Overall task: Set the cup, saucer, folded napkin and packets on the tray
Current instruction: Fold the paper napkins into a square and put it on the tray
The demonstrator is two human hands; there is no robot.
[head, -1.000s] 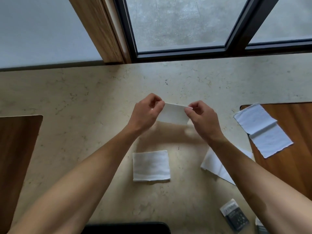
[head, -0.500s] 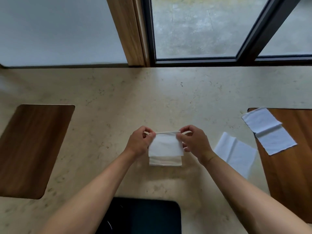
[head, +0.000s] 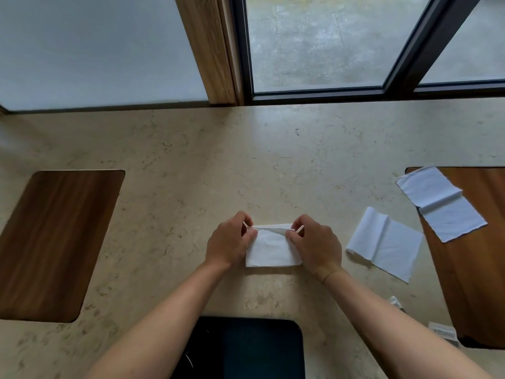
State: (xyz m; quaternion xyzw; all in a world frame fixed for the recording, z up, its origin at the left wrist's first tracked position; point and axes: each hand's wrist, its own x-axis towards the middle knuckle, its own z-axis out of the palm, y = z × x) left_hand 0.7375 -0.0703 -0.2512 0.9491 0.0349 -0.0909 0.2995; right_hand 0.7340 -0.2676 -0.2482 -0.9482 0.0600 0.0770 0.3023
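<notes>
A white folded napkin (head: 272, 248) lies on the beige stone counter (head: 246, 165) in front of me. My left hand (head: 231, 242) pinches its far left corner and my right hand (head: 314, 243) pinches its far right corner, both low over the counter. A second white napkin (head: 385, 243) lies unfolded to the right. A third napkin (head: 440, 202) lies across the corner of the right wooden tray (head: 478, 269). Two packets (head: 444, 330) peek out by my right forearm. No cup or saucer is in view.
Another wooden tray (head: 54, 242) sits flat at the left. A dark object (head: 246, 348) lies at the counter's near edge between my forearms. A window frame (head: 246, 50) and wall bound the far side.
Both hands have brought the held napkin down from mid-air toward me, onto the folded napkin lying on the counter. The camera view has shifted, bringing the left tray into sight.
</notes>
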